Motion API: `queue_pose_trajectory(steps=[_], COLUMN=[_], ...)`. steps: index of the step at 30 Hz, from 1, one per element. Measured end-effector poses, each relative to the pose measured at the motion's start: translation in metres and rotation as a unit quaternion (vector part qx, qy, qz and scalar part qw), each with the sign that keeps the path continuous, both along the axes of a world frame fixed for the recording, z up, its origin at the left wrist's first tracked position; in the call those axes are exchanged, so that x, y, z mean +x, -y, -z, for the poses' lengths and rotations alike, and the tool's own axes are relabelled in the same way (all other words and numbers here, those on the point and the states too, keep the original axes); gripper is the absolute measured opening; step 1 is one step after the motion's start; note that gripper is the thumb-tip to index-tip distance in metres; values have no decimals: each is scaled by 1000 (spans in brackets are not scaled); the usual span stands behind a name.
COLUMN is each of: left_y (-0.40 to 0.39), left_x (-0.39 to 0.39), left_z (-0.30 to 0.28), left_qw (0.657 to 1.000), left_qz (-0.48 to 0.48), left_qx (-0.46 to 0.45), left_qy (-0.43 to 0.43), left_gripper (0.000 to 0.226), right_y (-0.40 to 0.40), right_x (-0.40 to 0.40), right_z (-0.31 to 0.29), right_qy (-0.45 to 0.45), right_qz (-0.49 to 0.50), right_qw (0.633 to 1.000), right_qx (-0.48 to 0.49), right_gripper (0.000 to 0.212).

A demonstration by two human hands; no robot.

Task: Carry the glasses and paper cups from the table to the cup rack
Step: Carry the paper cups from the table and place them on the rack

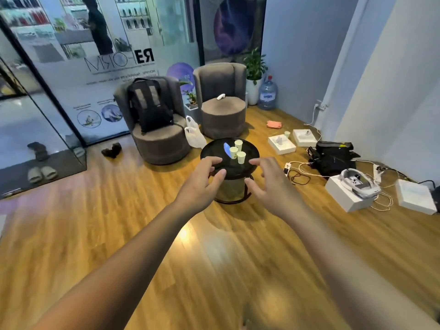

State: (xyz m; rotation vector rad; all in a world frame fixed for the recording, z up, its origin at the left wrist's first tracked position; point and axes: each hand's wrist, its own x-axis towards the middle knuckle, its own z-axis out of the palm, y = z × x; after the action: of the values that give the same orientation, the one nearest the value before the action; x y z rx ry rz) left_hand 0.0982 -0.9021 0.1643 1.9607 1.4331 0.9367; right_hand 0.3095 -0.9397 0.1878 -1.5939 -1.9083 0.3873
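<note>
Both hands empty, left hand point(202, 179) and right hand point(269, 179) out with fingers spread, short of three paper cups point(237, 152) clustered upright on the round black table point(209, 148); cups look light and crushable, so pinch gently near the rim.

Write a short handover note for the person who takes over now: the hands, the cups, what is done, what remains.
Left hand: open, holds nothing, stretched toward the round black table.
Right hand: open, holds nothing, also stretched toward it.
Three paper cups stand upright close together on the table. No glasses or cup rack in view.
Done: nothing visible.
Left: pick up the cups and carry them to the rack.
</note>
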Motion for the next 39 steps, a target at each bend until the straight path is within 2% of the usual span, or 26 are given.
queue_pose_trajectory(steps=[9, 14, 18, 25, 31, 39], left_y=[-189, -299, -367, -468, -572, -714], left_x=[-8, 6, 26, 60, 79, 90], left_z=[-6, -13, 3, 71, 164, 278], left_qw=[998, 997, 996, 993, 983, 956], left_qz=[12, 23, 27, 45, 50, 61], left_qx=[17, 2, -7, -81, -151, -255], left_qy=[-55, -71, -80, -77, -96, -129], left_gripper=[42, 42, 44, 54, 65, 65], right_y=[-202, -316, -381, -467, -552, -688], right_x=[14, 33, 48, 69, 84, 101], right_z=[2, -5, 3, 58, 131, 239], right_qy=[63, 58, 44, 39, 4, -6], right_qz=[-30, -15, 0, 17, 42, 63], right_qw=[997, 998, 999, 996, 989, 967], right_qx=[21, 10, -12, -82, -143, -247], right_gripper=[50, 49, 50, 53, 62, 68])
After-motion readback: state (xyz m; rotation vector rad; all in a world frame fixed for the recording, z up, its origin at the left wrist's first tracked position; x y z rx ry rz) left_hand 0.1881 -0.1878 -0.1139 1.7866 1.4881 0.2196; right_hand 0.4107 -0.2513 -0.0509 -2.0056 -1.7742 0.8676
